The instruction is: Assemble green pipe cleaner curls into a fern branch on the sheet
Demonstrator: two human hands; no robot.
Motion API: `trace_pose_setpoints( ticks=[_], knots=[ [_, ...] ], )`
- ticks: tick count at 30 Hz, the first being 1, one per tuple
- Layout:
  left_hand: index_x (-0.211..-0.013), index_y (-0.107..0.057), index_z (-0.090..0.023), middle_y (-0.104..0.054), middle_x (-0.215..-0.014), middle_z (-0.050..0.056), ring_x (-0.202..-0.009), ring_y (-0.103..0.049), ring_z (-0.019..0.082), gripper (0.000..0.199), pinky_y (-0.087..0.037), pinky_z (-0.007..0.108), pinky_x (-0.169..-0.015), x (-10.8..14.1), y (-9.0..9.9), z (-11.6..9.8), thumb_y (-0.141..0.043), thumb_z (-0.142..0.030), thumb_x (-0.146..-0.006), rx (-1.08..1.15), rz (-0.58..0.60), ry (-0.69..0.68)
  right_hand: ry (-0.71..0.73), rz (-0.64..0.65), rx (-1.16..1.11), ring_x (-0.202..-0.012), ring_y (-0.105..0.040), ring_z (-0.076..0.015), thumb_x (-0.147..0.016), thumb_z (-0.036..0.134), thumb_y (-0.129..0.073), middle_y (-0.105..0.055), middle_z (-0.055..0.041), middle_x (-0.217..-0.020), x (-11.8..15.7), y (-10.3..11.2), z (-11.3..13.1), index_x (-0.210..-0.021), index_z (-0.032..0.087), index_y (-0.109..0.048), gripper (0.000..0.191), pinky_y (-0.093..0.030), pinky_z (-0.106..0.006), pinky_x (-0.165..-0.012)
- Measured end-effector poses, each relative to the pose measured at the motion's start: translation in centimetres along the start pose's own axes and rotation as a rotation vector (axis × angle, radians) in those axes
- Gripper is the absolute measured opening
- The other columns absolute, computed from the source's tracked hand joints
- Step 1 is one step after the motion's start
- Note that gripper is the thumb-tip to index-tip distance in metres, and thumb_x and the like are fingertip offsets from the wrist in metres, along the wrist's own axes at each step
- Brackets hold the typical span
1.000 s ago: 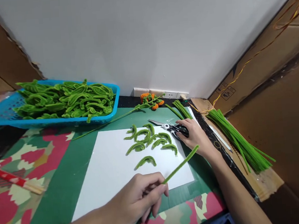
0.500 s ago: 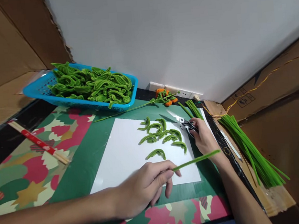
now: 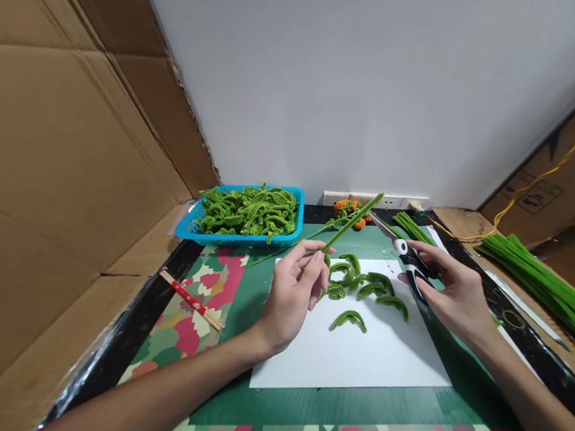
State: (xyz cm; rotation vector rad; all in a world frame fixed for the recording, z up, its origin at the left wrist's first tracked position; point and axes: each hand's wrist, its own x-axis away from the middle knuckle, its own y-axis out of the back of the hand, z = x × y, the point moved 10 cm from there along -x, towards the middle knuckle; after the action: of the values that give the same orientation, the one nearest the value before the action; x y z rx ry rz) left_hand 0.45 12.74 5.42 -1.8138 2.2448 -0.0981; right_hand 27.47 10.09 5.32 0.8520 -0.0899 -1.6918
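Observation:
Between the closed fingers of my left hand (image 3: 298, 288) is a green fuzzy stem (image 3: 355, 220), slanting up to the right. My right hand (image 3: 450, 289) grips the black-and-white handles of the scissors (image 3: 410, 259), whose blades point up and left near the stem's upper end. Several curled green pieces (image 3: 348, 319) lie on the white sheet (image 3: 329, 365) below and between my hands; my left hand hides some of them.
A blue basket (image 3: 243, 239) full of green curled pieces stands at the back. Orange flowers (image 3: 346, 207) lie near the power strip (image 3: 336, 197). Chopsticks (image 3: 190, 298) are at left. Green stem bundles (image 3: 546, 281) lie at right, by a yellow wire (image 3: 503, 212).
My left hand has raised the green stem and tilted it upward. My right hand has picked the scissors up off the table and brought them near the stem. The view has shifted.

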Motion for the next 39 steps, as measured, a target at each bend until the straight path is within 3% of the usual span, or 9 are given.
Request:
trace_pose_setpoints(
  ticks=[4,7,11,18,25,31,35,39],
  knots=[
    [-0.109,-0.066,-0.016,-0.057,-0.064,-0.005,-0.043,-0.039,0.005,0.032,-0.029,0.015,-0.037,-0.5,0.8,-1.6,-0.069,-0.046,-0.1,-0.053,-0.033,-0.044,0.049,0.118,-0.043,-0.086,-0.068,-0.0205,-0.087,0.038,-0.082,-0.077,-0.0062,-0.117,0.6,-2.0,1.9,-0.137,0.026,-0.071,0.053,-0.058,-0.031,-0.077],
    [-0.111,-0.068,-0.016,-0.058,-0.066,-0.004,-0.046,-0.043,0.006,0.034,-0.032,0.016,-0.04,-0.7,1.0,-2.2,-0.069,-0.047,-0.1,-0.139,-0.008,-0.064,0.043,0.187,-0.107,-0.079,-0.066,-0.0204,-0.087,0.041,-0.083,-0.077,-0.0047,-0.103,1.0,-3.3,2.5,-0.136,0.027,-0.072,0.053,-0.059,-0.032,-0.075],
    [-0.112,-0.071,-0.015,-0.059,-0.067,-0.003,-0.047,-0.045,0.006,0.035,-0.036,0.017,-0.043,-0.8,1.1,-3.0,-0.067,-0.048,-0.101,-0.246,0.011,-0.108,-0.029,0.218,-0.224,-0.077,-0.067,-0.0218,-0.085,0.043,-0.084,-0.077,-0.0058,-0.1,1.7,-4.4,2.2,-0.135,0.027,-0.075,0.053,-0.059,-0.032,-0.07],
    [-0.114,-0.074,-0.013,-0.062,-0.07,-0.002,-0.05,-0.046,0.007,0.035,-0.038,0.019,-0.047,-0.5,0.3,-3.4,-0.064,-0.045,-0.103,-0.359,0.056,-0.137,-0.166,0.298,-0.459,-0.082,-0.071,-0.0224,-0.083,0.042,-0.088,-0.079,-0.0075,-0.098,2.7,-5.6,1.2,-0.137,0.023,-0.074,0.059,-0.061,-0.035,-0.079],
    [-0.133,-0.073,-0.013,-0.071,-0.083,0.003,-0.051,-0.044,0.007,0.043,-0.041,0.022,-0.052,-0.2,-0.9,-2.8,-0.057,-0.042,-0.107,-0.422,0.155,-0.099,-0.233,0.338,-0.542,-0.081,-0.069,-0.0214,-0.082,0.043,-0.089,-0.077,-0.007,-0.092,2.5,-6.3,1.2,-0.136,0.02,-0.075,0.06,-0.061,-0.035,-0.08],
    [-0.141,-0.063,-0.019,-0.071,-0.09,0.002,-0.053,-0.048,0.006,0.042,-0.045,0.02,-0.051,-0.5,-0.9,-2.9,-0.061,-0.041,-0.105,-0.363,0.18,-0.063,-0.25,0.358,-0.588,-0.063,-0.055,-0.0148,-0.083,0.047,-0.087,-0.068,-0.0028,-0.077,2.1,-6.5,2.0,-0.131,0.018,-0.078,0.056,-0.054,-0.029,-0.062],
    [-0.131,-0.065,-0.019,-0.067,-0.101,0.003,-0.053,-0.05,0.003,0.044,-0.045,0.017,-0.047,-0.8,-0.3,-3.0,-0.077,-0.04,-0.094,-0.339,0.115,-0.064,-0.246,0.337,-0.639,-0.059,-0.049,-0.0131,-0.083,0.048,-0.087,-0.064,-0.0019,-0.073,2.1,-6.8,2.5,-0.127,0.019,-0.08,0.054,-0.047,-0.027,-0.055],
    [-0.123,-0.067,-0.015,-0.069,-0.094,0.004,-0.049,-0.052,0.004,0.046,-0.044,0.016,-0.043,-1.1,-0.7,-2.8,-0.082,-0.04,-0.088,-0.215,0.122,-0.031,-0.291,0.27,-0.666,-0.062,-0.053,-0.0153,-0.079,0.05,-0.089,-0.065,-0.003,-0.074,2.4,-7.3,2.2,-0.119,0.019,-0.082,0.051,-0.05,-0.028,-0.056]
  ],
)
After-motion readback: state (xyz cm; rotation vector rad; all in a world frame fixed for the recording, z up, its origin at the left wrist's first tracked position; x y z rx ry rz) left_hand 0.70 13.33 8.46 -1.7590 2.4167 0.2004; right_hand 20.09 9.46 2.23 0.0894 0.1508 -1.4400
